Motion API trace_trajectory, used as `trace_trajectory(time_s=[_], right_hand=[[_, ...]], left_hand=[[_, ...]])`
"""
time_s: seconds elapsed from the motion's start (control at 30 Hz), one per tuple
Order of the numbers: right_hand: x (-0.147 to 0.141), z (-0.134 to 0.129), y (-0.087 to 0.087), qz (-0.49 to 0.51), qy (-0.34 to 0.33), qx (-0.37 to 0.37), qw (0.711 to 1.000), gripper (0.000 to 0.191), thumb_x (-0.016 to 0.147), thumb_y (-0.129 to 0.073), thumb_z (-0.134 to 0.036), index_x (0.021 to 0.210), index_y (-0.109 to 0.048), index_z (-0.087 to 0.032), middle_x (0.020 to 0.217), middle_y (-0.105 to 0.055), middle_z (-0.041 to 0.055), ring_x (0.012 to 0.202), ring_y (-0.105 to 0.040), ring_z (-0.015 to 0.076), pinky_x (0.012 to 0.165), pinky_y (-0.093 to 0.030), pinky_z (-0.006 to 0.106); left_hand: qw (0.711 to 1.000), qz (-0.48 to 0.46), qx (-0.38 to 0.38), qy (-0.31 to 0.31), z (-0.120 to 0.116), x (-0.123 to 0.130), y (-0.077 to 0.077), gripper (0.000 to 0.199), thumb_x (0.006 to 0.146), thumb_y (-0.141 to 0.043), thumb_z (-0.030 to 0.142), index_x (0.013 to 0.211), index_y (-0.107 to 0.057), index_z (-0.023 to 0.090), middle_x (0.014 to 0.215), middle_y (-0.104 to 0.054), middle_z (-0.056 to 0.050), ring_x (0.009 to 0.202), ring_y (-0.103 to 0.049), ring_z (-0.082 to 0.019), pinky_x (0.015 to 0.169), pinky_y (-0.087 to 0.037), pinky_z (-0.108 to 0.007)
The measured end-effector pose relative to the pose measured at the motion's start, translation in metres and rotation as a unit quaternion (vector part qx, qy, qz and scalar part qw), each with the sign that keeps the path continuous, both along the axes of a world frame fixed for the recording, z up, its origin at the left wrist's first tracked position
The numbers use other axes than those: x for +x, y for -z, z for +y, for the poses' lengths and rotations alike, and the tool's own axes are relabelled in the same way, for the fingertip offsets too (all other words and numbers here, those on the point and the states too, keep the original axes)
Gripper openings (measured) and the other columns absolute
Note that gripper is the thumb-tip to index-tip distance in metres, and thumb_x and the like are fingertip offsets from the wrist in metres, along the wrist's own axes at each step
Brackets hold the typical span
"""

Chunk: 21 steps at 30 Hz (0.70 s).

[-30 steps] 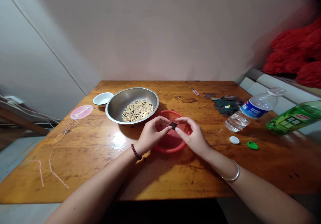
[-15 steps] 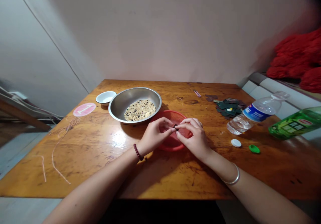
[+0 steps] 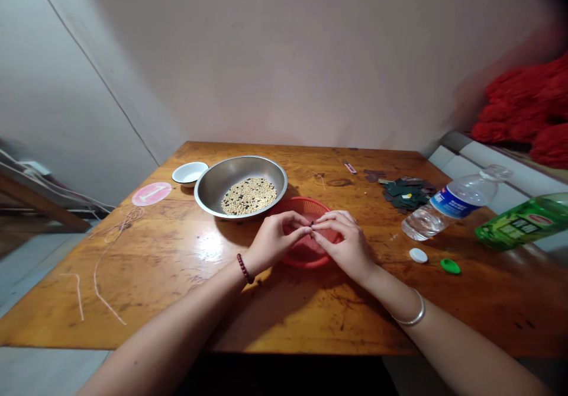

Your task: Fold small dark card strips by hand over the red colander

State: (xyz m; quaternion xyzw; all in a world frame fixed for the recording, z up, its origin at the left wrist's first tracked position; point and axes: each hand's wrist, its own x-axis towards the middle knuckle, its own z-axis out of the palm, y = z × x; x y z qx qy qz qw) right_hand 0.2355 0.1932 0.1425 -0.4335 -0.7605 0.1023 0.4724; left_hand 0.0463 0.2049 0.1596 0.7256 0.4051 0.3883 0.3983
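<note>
My left hand (image 3: 273, 239) and my right hand (image 3: 348, 245) meet fingertip to fingertip above a red plastic mesh basket (image 3: 306, 260). Pinched between both sets of fingers is a small dark piece (image 3: 312, 224), mostly covered, so its kind cannot be made out. A dark red bead bracelet (image 3: 244, 269) circles my left wrist and a silver bangle (image 3: 417, 308) my right. Just beyond the left hand stands a steel basin (image 3: 207, 186) holding pale beans (image 3: 248, 196) with dark ones mixed in.
Beside the basin are a white bowl (image 3: 190, 173) and a pink disc marked 1 (image 3: 151, 194), with string (image 3: 101, 289) nearer. Rightward lie dark scraps (image 3: 403, 192), a pink-handled cutter (image 3: 349, 167), a water bottle (image 3: 457, 200), a green bottle (image 3: 523, 221) and two caps (image 3: 418, 256).
The fingertips have shifted slightly around the dark piece, and less of it shows now. Both hands stay over the basket. The whole view has moved a little.
</note>
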Motion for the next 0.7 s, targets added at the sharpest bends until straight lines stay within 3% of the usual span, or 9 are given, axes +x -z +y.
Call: trace_trajectory(time_s=[0.3, 0.57, 0.7], right_hand=[[-0.0030, 0.0025, 0.0057, 0.092, -0.030, -0.061, 0.993, 0.001, 0.078, -0.071, -0.024, 0.077, -0.071, -0.024, 0.085, -0.071, 0.0038, 0.087, -0.064, 0.0203, 0.086, -0.049, 0.039], [-0.0004, 0.0026, 0.0070, 0.121, -0.018, -0.123, 0.985, 0.007, 0.078, -0.070, -0.028, 0.081, -0.073, -0.023, 0.088, -0.073, 0.0046, 0.088, -0.067, 0.0209, 0.088, -0.051, 0.039], [-0.0003, 0.0025, 0.0081, 0.128, -0.012, -0.167, 0.977, 0.010, 0.077, -0.070, -0.031, 0.082, -0.073, -0.023, 0.087, -0.075, 0.0041, 0.083, -0.069, 0.0215, 0.085, -0.053, 0.039]], left_hand=[[0.998, 0.031, 0.052, -0.009, -0.0054, 0.0013, -0.0053, 0.019, 0.088, -0.062, 0.034, 0.093, -0.069, 0.018, 0.090, -0.073, -0.002, 0.079, -0.066, -0.012, 0.071, -0.049, -0.021], [0.991, 0.044, 0.106, -0.073, -0.0059, 0.0022, -0.0049, 0.017, 0.088, -0.061, 0.025, 0.101, -0.070, 0.020, 0.098, -0.074, -0.003, 0.089, -0.068, -0.015, 0.082, -0.053, -0.026], [0.994, 0.031, 0.095, -0.053, -0.0077, 0.0029, -0.0077, 0.017, 0.089, -0.060, 0.030, 0.096, -0.071, 0.019, 0.094, -0.074, -0.004, 0.084, -0.069, -0.015, 0.079, -0.054, -0.026]])
